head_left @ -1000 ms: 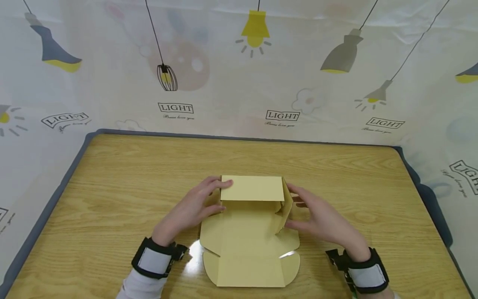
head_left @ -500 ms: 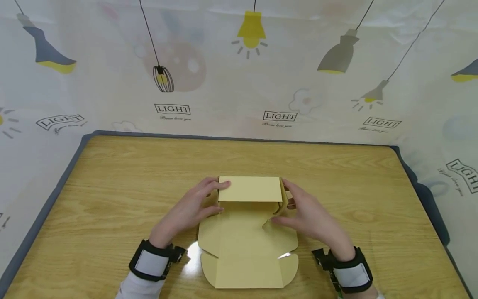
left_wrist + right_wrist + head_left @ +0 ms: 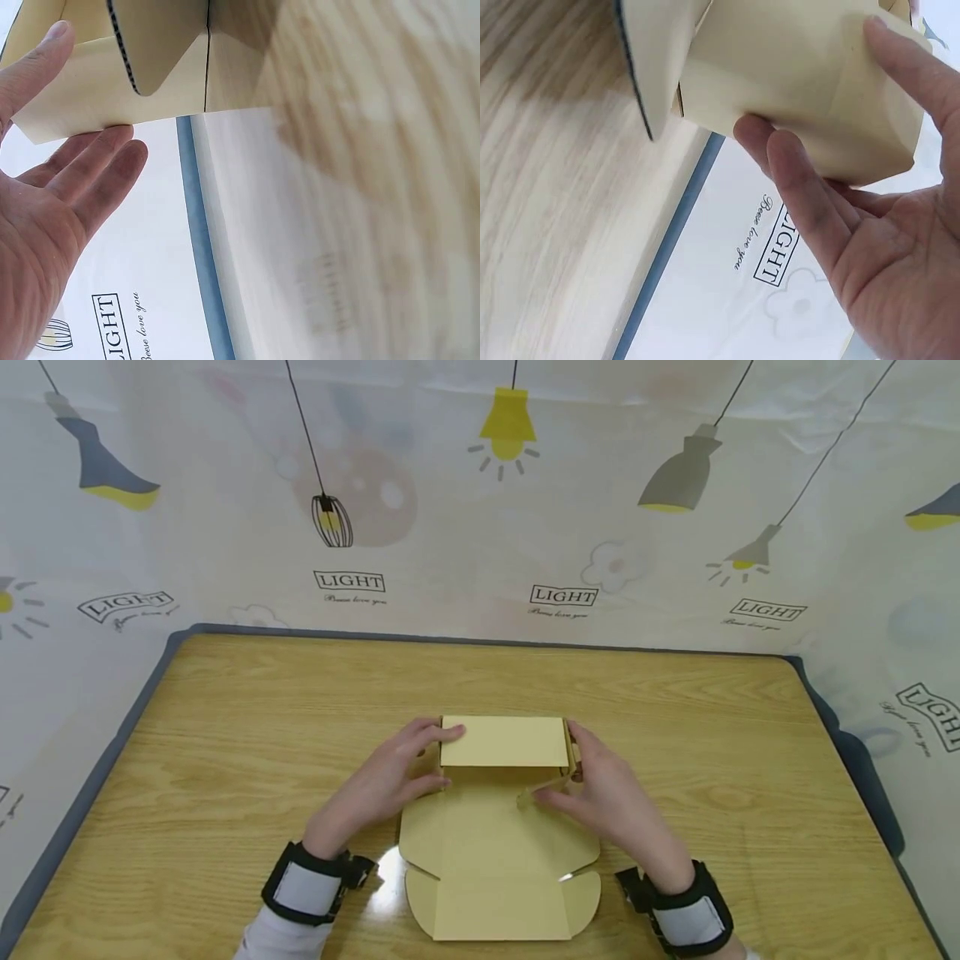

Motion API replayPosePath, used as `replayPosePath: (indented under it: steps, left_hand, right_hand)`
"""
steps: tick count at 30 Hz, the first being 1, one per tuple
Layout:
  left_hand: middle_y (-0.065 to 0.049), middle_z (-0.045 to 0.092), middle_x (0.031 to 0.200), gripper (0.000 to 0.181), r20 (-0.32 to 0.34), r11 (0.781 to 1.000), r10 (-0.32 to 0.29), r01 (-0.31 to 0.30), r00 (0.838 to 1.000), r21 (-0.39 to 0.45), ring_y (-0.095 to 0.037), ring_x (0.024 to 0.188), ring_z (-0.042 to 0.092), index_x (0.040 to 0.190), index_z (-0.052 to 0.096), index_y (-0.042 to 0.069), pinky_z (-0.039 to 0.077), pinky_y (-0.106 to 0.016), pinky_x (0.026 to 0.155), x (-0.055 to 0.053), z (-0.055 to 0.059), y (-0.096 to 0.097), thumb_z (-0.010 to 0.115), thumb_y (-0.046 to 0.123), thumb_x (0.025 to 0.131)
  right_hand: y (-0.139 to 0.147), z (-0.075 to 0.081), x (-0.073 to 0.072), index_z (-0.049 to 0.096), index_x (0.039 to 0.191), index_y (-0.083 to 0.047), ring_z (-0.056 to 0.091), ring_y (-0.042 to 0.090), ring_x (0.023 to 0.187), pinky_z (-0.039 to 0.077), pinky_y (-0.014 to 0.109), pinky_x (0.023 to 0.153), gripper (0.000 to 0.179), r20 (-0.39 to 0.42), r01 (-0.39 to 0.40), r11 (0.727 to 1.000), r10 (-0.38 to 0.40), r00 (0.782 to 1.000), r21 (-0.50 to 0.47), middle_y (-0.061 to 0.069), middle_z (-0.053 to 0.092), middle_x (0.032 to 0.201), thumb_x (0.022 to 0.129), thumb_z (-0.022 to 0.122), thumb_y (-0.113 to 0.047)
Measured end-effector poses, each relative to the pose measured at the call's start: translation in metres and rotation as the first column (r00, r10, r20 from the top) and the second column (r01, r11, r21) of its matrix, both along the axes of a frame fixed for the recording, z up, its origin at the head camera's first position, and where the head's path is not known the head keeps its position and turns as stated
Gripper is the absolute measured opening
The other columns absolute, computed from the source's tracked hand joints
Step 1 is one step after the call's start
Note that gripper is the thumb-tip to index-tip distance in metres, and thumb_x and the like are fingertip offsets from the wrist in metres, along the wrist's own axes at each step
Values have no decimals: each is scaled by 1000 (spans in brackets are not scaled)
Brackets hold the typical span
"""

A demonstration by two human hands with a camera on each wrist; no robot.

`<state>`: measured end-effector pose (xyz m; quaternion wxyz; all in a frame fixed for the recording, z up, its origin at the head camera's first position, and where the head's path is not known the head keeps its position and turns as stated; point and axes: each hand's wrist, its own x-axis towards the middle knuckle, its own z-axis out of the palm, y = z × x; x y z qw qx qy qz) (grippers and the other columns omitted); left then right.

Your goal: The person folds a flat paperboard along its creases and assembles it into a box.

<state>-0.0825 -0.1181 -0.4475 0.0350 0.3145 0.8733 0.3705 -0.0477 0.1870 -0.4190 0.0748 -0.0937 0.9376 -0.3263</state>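
A partly folded yellowish cardboard box lies in the middle of the head view. Its back part stands up as a raised section, while the front panel with rounded side flaps is flat on the table. My left hand grips the raised section's left end, index finger on top and thumb lower at the front. At the right end my right hand holds the side flap, fingers against its outer face and thumb bending its front edge inward. The inside of the raised section is mostly hidden from above.
Everything rests on a wood-grain table with a dark blue-grey edge strip. Behind and beside it hangs a pale curtain printed with lamps. Both wrists wear black straps.
My right hand has moved left and inward, folding the right side flap in against the raised end. My left hand has stayed in place on the box.
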Motion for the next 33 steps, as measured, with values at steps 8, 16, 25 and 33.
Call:
replayPosePath:
  steps: [8,16,25,33]
  left_hand:
    - [-18,59,139,66,3,1000,7,-7,1000,-3,-34,116,69,150,56,15,63,-49,96,0,0,0,82,11,90]
    - [-18,58,140,66,-13,1000,2,-2,1000,-10,-34,118,68,150,56,15,63,-48,99,0,1,0,82,12,90]
    - [-22,55,149,64,2,1000,2,-2,1000,-16,-40,125,66,150,56,16,60,-54,103,1,2,1,81,13,90]
    - [-24,53,152,65,36,1000,-6,6,999,-1,-44,128,65,150,56,16,59,-57,105,2,4,2,81,12,90]
  right_hand:
    - [-8,-3,1,45,150,4,73,38,112,64,49,95,90,-98,48,999,-45,994,26,23,68,135,81,93,-27]
    - [-12,-4,-1,45,149,8,72,41,113,62,53,95,87,-107,126,991,-121,987,46,28,68,136,83,91,-26]
    - [-12,-7,-3,50,143,8,54,12,64,45,20,55,77,-124,145,989,-141,982,27,28,70,126,83,90,-21]
    - [-12,-8,-3,52,138,10,70,26,77,60,37,64,67,-157,154,987,-147,977,34,28,72,120,85,87,-12]
